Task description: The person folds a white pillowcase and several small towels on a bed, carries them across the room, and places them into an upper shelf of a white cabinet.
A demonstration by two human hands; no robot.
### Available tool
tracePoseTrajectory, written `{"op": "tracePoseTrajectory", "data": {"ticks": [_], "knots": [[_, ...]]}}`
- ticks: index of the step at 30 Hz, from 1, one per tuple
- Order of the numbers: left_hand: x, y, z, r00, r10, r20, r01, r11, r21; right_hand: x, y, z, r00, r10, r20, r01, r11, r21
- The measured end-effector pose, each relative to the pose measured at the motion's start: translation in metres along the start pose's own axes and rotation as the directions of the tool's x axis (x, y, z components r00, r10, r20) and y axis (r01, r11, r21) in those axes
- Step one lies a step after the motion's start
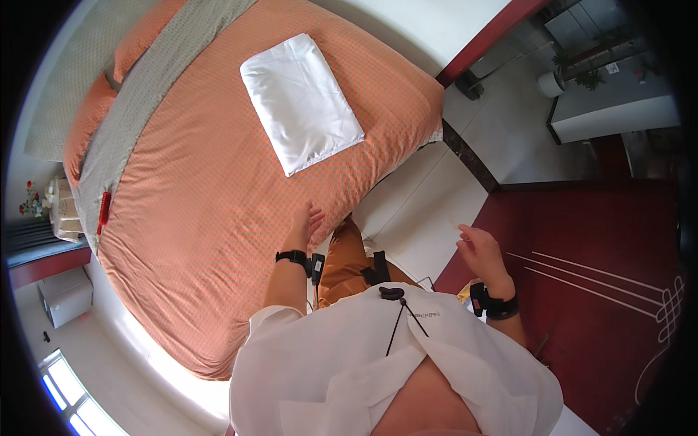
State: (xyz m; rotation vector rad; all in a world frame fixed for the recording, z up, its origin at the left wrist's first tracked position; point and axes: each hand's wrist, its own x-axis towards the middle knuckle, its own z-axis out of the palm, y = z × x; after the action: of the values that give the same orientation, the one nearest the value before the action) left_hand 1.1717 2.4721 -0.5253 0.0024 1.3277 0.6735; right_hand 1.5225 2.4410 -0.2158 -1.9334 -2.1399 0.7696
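Note:
A folded white cloth (302,103) lies flat on the orange patterned bedspread (202,180), towards the foot of the bed. My left hand (310,220) is over the bed's near edge, below the cloth and apart from it, with its fingers spread and nothing in them. Off to the right, my right hand (480,248) is in the air beside the dark red door (572,234), fingers loosely bent and apart, holding nothing. Each wrist wears a black strap with a small device.
A red-handled brush (103,211) lies at the bed's far left edge, near orange pillows (90,128) and a grey runner (158,82). Pale floor tiles (420,201) run between bed and door. A grey-topped counter (611,109) with potted plants stands beyond the doorway.

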Motion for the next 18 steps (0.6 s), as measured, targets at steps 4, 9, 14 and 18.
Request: {"op": "tracePoseTrajectory", "data": {"ticks": [4, 9, 14, 18], "knots": [[0.073, 0.023, 0.034, 0.998, 0.054, 0.039, -0.033, 0.911, -0.411, 0.034, 0.009, -0.004, 0.994, 0.104, -0.018, -0.105, 0.994, -0.04], [0.135, 0.051, 0.092, 0.99, -0.135, 0.038, 0.123, 0.707, -0.696, 0.053, 0.004, -0.016, 0.934, 0.331, 0.135, -0.335, 0.942, 0.006], [0.156, 0.08, 0.122, 0.989, -0.149, -0.01, 0.054, 0.425, -0.904, 0.094, 0.007, -0.014, 0.924, 0.329, 0.192, -0.338, 0.941, 0.015], [0.16, 0.09, 0.122, 0.993, -0.08, -0.091, -0.048, 0.429, -0.902, 0.127, 0.004, -0.017, 0.936, 0.255, 0.244, -0.267, 0.964, 0.017]]}}
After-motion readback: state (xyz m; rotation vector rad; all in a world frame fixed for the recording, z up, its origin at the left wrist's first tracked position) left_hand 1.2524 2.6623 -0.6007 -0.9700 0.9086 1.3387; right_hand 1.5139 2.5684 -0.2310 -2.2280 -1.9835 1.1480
